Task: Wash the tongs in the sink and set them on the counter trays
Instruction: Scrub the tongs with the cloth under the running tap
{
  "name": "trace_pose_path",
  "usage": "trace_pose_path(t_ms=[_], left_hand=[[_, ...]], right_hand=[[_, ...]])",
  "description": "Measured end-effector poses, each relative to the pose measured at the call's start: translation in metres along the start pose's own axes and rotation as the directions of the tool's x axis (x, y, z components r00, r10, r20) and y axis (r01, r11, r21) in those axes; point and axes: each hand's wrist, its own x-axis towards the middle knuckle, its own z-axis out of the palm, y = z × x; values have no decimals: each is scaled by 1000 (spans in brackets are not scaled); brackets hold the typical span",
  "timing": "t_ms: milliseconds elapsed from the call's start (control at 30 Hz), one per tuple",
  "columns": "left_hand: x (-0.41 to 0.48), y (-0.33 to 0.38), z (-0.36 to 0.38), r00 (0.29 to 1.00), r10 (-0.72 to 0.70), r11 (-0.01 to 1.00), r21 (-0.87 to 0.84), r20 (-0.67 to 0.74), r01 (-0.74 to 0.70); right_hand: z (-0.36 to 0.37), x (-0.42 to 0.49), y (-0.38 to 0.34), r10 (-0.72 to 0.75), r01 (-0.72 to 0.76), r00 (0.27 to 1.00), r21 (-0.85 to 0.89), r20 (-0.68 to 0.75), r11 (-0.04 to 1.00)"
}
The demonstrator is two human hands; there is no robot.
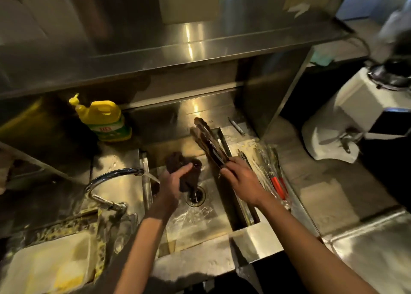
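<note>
Over the sink (222, 207), the right hand (242, 180) is closed around tongs (209, 141); the left hand (175, 182) is clamped on a dark cloth (178, 162).

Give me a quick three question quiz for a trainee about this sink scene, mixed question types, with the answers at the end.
1. True or false: the right hand holds the tongs over the sink.
2. What does the left hand grip?
A. the yellow soap bottle
B. a dark scrubbing cloth
C. the faucet
3. Fill in: more tongs with red handles lie on the counter to the ____ of the sink.

Key: 1 true; 2 B; 3 right
</note>
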Motion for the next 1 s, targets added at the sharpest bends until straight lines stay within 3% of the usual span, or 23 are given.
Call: trace_pose_path(t_ms=[133,333,600,800,1000], left_hand=[[-18,8,20,963,-26,999,52,269,12],[-31,1,78,917,-59,993,118,395,13],[-79,-27,189,818,-97,987,163,567,4],[-133,-71,274,711,-158,968,248,685,-24],[-204,-138,368,626,-210,935,341,751,-95]], right_hand=[[-20,-36,-8,47,-48,995,-10,-90,999],[-63,-97,-11,176,-171,946,41,-274,984],[-121,-193,25,356,-322,765,161,-537,933],[-163,-277,59,504,-429,613,280,-608,859],[-215,-378,105,547,-452,507,335,-666,827]])
